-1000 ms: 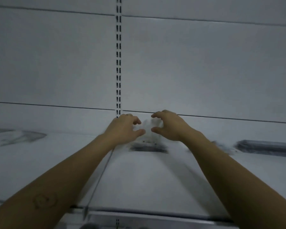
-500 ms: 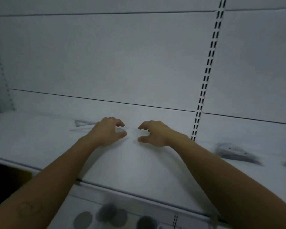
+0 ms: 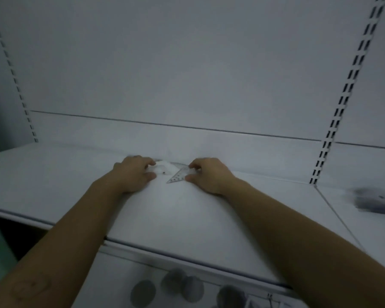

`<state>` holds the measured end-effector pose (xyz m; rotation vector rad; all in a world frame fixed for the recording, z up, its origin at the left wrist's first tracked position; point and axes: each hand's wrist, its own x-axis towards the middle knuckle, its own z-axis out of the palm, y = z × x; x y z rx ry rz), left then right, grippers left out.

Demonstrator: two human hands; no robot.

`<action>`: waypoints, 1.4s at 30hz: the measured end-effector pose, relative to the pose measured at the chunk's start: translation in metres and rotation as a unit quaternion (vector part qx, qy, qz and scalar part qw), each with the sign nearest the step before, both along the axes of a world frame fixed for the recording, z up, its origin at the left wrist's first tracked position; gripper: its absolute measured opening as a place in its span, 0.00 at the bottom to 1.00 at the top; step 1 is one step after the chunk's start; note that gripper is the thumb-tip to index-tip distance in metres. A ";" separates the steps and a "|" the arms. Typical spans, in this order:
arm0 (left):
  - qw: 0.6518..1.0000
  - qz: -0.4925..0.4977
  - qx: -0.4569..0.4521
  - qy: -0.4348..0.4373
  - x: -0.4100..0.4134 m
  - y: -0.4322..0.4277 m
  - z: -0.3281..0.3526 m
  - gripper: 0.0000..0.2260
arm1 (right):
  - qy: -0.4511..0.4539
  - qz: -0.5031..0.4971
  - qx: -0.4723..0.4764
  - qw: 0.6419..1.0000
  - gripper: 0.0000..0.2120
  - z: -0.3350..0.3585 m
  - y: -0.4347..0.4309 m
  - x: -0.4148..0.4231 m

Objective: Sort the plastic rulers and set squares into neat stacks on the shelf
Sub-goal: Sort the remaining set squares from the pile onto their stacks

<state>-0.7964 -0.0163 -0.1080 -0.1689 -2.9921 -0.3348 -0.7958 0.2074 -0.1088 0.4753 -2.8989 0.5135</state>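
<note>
A clear plastic set square [image 3: 177, 174] lies flat on the white shelf [image 3: 53, 185], close to the back panel. My right hand [image 3: 209, 174] pinches its right end between thumb and fingertips. My left hand [image 3: 133, 172] has curled fingers on another clear plastic piece [image 3: 162, 168] just left of the set square; that piece is pale and hard to make out against the shelf. Both hands sit about a hand's width apart with the plastic between them.
A blurred dark pile of rulers or set squares [image 3: 378, 202] lies on the shelf section at the far right. Slotted uprights [image 3: 340, 103] run up the back panel. Below the shelf's front edge are dark round shapes [image 3: 178, 287].
The view has swung left along the shelf. Both hands moved with it and came down onto the clear plastic pieces by the back panel, which now show between the fingers.
</note>
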 end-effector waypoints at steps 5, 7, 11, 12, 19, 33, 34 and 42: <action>1.000 -0.005 0.028 0.012 -0.002 0.007 0.001 0.19 | 0.003 0.004 -0.061 0.998 0.20 0.000 0.005 0.000; 0.997 -0.010 0.072 0.007 -0.004 0.004 0.000 0.19 | 0.011 0.004 -0.082 0.997 0.21 -0.001 0.004 0.000; 0.993 -0.027 0.112 -0.007 -0.005 -0.003 -0.001 0.17 | 0.015 0.005 -0.095 0.995 0.24 -0.002 0.007 0.001; 0.993 -0.033 0.116 -0.009 -0.005 -0.004 -0.001 0.16 | 0.017 0.003 -0.096 0.995 0.24 -0.002 0.009 0.001; 0.982 -0.077 0.161 0.065 0.012 -0.001 0.000 0.05 | 0.047 -0.024 -0.125 0.991 0.14 0.000 0.021 0.006; 0.921 -0.161 0.353 -0.017 0.035 0.055 0.029 0.07 | -0.032 -0.044 -0.204 0.978 0.04 0.057 0.098 0.052; 0.923 -0.171 0.345 -0.017 0.035 0.065 0.033 0.07 | -0.029 -0.055 -0.199 0.978 0.04 0.060 0.113 0.057; 0.911 -0.270 0.310 -0.017 0.043 0.186 0.051 0.08 | 0.001 -0.175 -0.212 0.962 0.08 0.066 0.243 0.100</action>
